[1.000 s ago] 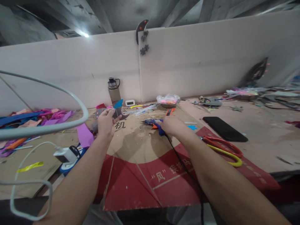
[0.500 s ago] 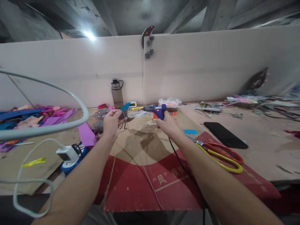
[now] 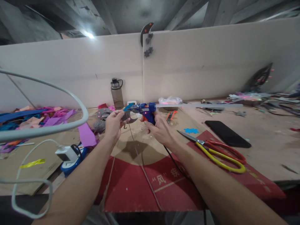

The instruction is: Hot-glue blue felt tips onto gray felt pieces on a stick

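Note:
My right hand [image 3: 157, 128] is closed round the handle of a blue hot glue gun [image 3: 144, 110], held up above the cardboard sheet [image 3: 138, 162] with its nozzle pointing left. My left hand [image 3: 114, 124] pinches a small grey and blue felt piece [image 3: 128, 113], raised just left of the nozzle. Nozzle tip and felt piece nearly touch. The gun's black cord [image 3: 178, 165] runs back along my right forearm.
Red and yellow scissors [image 3: 215, 151] and a black phone [image 3: 227, 133] lie to the right. A water bottle [image 3: 117, 93] stands by the white partition. Coloured felt scraps [image 3: 42, 118], a white charger [image 3: 64, 153] and white cables [image 3: 47, 128] crowd the left.
My right hand picked the glue gun up off the cardboard and swung it left to the felt piece. My left hand stayed raised with the piece.

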Motion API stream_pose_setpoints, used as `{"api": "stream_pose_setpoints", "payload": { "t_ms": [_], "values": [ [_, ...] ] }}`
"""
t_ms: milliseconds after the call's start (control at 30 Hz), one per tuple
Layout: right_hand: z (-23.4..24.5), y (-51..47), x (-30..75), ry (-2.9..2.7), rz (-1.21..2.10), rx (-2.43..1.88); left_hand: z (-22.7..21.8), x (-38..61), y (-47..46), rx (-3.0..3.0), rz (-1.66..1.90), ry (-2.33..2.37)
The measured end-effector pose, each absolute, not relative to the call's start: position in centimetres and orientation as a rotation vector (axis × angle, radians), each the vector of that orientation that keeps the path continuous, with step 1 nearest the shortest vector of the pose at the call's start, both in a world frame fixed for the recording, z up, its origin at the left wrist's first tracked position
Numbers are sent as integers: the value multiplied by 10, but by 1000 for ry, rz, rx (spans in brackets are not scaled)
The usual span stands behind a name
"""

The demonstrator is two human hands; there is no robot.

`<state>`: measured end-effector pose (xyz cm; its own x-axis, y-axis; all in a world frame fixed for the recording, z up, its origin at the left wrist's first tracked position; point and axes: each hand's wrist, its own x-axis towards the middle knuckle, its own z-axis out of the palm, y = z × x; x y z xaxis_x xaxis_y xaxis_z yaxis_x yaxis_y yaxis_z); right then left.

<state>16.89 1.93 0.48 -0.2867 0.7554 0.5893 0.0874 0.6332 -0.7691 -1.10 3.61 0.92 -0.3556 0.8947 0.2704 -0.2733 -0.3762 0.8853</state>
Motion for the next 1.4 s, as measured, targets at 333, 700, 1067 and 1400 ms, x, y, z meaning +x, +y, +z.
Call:
{"api": "stream_pose_setpoints", "payload": {
  "t_ms": [333,700,1067,1400],
  "values": [
    [5,18,168,-1852,548,-718,7,-10,37,1050,1851,966],
    [7,15,166,-1876,491,-840,8,-9,36,1034,1879,999],
    [6,17,169,-1850,456,-858,11,-8,33,1029,1863,986],
    [6,20,170,-1829,451,-842,12,-8,34,1021,1871,963]
  ]
}}
